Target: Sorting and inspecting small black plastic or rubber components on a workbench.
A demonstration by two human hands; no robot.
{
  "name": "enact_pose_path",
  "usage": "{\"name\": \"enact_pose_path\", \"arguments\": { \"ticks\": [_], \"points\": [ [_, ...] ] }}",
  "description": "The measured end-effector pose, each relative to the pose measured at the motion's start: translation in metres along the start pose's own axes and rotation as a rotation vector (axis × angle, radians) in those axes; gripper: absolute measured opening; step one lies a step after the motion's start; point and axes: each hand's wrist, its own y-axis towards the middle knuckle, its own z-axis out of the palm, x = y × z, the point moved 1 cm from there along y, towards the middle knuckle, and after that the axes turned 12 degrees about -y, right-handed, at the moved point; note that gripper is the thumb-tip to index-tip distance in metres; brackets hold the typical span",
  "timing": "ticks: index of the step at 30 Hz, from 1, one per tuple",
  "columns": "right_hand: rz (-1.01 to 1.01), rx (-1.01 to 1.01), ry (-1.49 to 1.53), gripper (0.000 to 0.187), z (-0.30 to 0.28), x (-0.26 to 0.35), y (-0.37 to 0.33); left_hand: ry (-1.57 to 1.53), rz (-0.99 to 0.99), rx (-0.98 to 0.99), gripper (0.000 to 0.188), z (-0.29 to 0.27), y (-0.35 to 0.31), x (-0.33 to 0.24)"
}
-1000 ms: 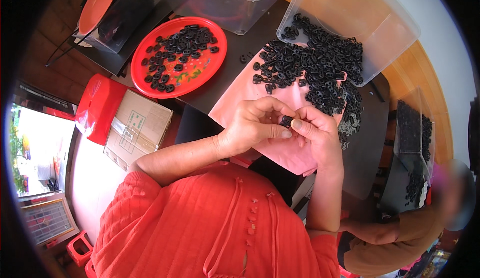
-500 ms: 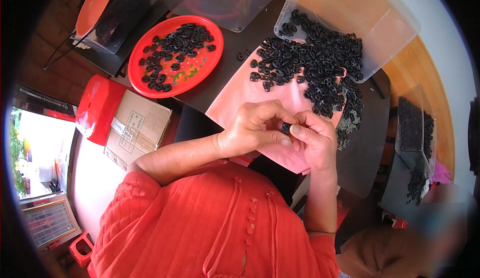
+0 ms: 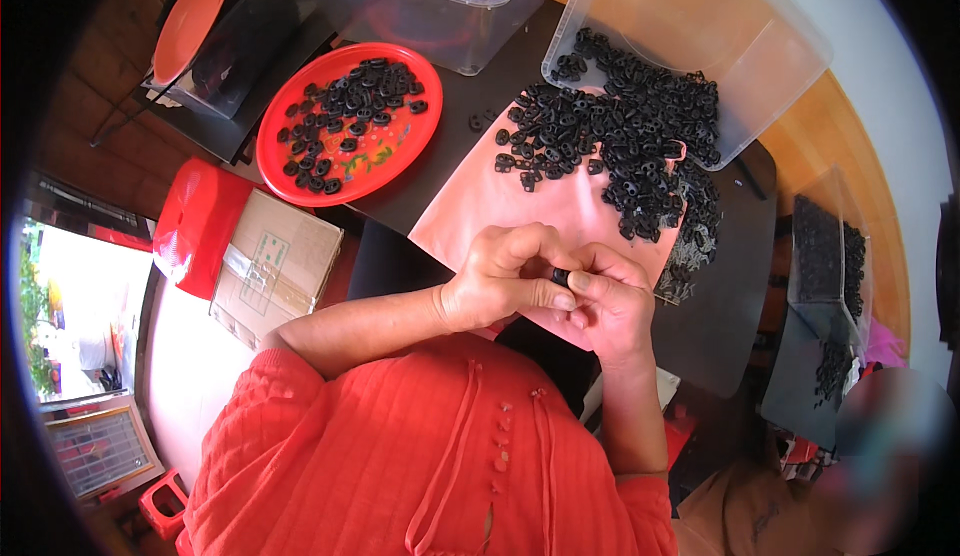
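Observation:
A small black plastic cord lock (image 3: 561,276) is pinched between my two hands over the near part of a pink cloth (image 3: 455,201). My left hand (image 3: 508,274) has its thumb and forefinger closed on one side of it. From the other side, the thumb and fingers of my right hand (image 3: 612,301) grip it too. Fingers cover most of the piece. Just beyond the hands lies a heap of black cord lock parts (image 3: 640,106), many with two holes. Beside the heap is a pile of small greyish pieces (image 3: 695,246), perhaps springs.
A red plate (image 3: 405,161) with more black cord locks stands at the left on the dark table (image 3: 735,296). A clear plastic bin (image 3: 770,66) lies tipped behind the heap. A cardboard box (image 3: 275,266) is at the left. Another person (image 3: 750,506) sits at the lower right.
Both hands have shifted slightly left and toward me with the cord lock, which now shows at a different angle. The whole view has moved a little.

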Motion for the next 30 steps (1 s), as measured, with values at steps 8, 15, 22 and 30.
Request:
{"name": "enact_pose_path", "arguments": {
  "ticks": [8, 15, 22, 30],
  "points": [
    [-0.049, -0.064, 0.010, 0.012, 0.006, 0.010, -0.001, 0.480, 0.268, 0.054, 0.033, 0.003, 0.009, -0.008],
    [-0.027, 0.052, 0.088, 0.012, 0.002, 0.000, -0.002, 0.568, 0.244, 0.111, 0.032, -0.003, 0.007, -0.010],
    [-0.066, -0.015, 0.028, 0.013, 0.010, -0.006, -0.003, 0.246, 0.084, 0.063, 0.021, 0.000, 0.005, -0.010],
    [-0.137, -0.368, -0.430, 0.015, -0.001, 0.020, -0.014, 0.617, 0.321, -0.277, 0.032, -0.027, -0.007, -0.060]
  ]
}}
